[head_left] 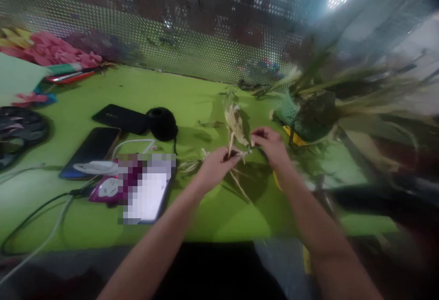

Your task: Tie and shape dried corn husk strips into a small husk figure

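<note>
A bundle of pale dried leaves, like corn husk (235, 119), rises above the green tabletop in the middle of the view. My left hand (219, 165) is closed on its lower part, where thin twisted strips stick out to the sides. One dry strip (242, 188) hangs down below these fingers. Just right of the bundle, my right hand (269, 144) has thumb and forefinger pinched together near the end of a strip. Whatever is between those fingertips is too small and blurred to name. More loose husk pieces (190, 166) lie left of my left hand.
A lit phone (151, 199), a purple power strip (106, 188) with cables, two dark phones (91, 151) (120, 118) and a black round object (162, 124) lie to the left. Pink crepe-like material (65, 50) is behind them. A green pot-like container (291, 108) with long dry leaves stands right. Perforated metal (192, 30) borders the back.
</note>
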The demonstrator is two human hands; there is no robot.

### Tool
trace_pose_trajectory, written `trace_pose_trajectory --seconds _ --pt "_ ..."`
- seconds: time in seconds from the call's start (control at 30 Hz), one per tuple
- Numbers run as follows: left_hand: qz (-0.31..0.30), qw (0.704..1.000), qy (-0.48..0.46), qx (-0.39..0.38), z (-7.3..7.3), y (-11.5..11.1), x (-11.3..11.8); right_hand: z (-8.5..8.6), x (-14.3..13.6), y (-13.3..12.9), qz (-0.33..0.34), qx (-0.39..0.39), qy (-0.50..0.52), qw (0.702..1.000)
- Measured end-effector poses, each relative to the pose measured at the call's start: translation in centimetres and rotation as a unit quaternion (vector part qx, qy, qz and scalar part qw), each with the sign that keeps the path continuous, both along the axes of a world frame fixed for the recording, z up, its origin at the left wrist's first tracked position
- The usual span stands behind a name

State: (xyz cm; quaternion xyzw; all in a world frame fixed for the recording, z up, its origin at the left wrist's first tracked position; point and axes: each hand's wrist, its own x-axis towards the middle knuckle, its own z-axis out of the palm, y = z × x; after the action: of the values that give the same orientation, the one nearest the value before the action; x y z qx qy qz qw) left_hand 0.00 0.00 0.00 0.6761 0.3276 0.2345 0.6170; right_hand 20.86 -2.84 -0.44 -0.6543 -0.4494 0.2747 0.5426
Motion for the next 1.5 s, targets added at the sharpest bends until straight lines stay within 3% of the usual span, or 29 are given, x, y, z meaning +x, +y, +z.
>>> trace_pose_trajectory --seconds 0.1,0.23,0.4,0.73,1.07,1.3,1.5 --pt "0.033 0.998 -0.013 -0.048 0.1 0.5 -0.3 -0.1 -0.6 -0.4 0.079 -0.043 -0.131 0.987" --pt "0.073 0.997 -0.021 -0.006 -0.3 0.8 -0.2 1.4 -2.3 -1.5 0.092 0.035 -0.179 0.979" --pt "0.095 0.995 -0.024 0.017 -1.0 0.8 0.0 2.8 -3.4 -2.3 0.096 0.069 -0.229 0.966" --pt "0.085 0.991 0.002 0.101 -0.5 0.5 0.1 2.9 -3.8 -2.7 0.090 0.082 -0.368 0.922" --pt "0.118 0.989 -0.026 0.081 -0.9 0.3 0.2 2.9 -3.9 -2.9 0.073 0.079 -0.343 0.933" --pt "0.121 0.969 0.054 0.209 -0.2 0.1 0.0 2.3 -3.6 -2.8 0.092 0.071 -0.444 0.889" --pt "0.121 0.967 0.064 0.214 -0.3 0.0 0.3 1.9 -4.3 -2.7 0.066 0.050 -0.510 0.856"
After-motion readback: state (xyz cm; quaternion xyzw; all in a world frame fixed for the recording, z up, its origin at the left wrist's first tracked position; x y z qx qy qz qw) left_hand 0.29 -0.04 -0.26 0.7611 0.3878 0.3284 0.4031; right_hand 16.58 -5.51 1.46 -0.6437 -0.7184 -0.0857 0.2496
